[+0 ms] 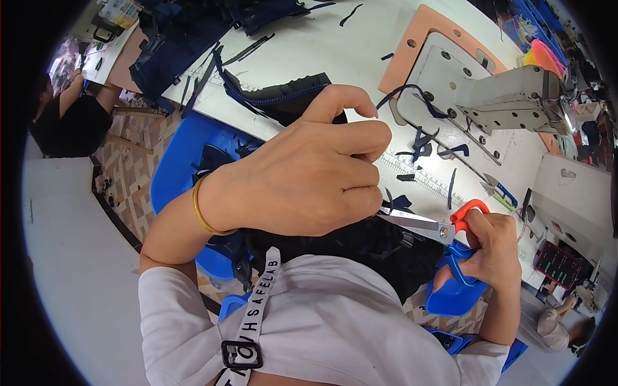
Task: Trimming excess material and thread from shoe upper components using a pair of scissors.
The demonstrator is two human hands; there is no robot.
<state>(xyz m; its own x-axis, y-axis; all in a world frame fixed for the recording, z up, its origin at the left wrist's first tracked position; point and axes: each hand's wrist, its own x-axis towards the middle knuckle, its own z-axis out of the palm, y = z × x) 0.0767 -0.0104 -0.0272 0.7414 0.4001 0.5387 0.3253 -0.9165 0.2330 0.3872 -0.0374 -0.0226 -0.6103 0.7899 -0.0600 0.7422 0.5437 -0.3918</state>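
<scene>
My right hand point(494, 251) grips scissors point(421, 224) by their red and blue handles. Their metal blades point left, and the tips pass beneath the knuckles of my left hand point(309, 170). That hand is closed, back upward, with its index finger bent out; what lies within its fingers is hidden. A dark fabric piece point(283, 93) with a blue stitched edge lies on the table just beyond it. By the bent index finger, a thin dark strip point(412, 90) curves across the sewing machine's plate. Dark cloth point(347, 248) hangs over my lap below the blades.
A grey sewing machine point(508, 96) stands at the right on the white table point(360, 58). Fabric scraps point(421, 145) lie around it, with small snips point(502, 190) nearby. Blue bins point(174, 154) sit under the front edge. Navy cloth point(174, 58) is piled far left. Other people sit at both sides.
</scene>
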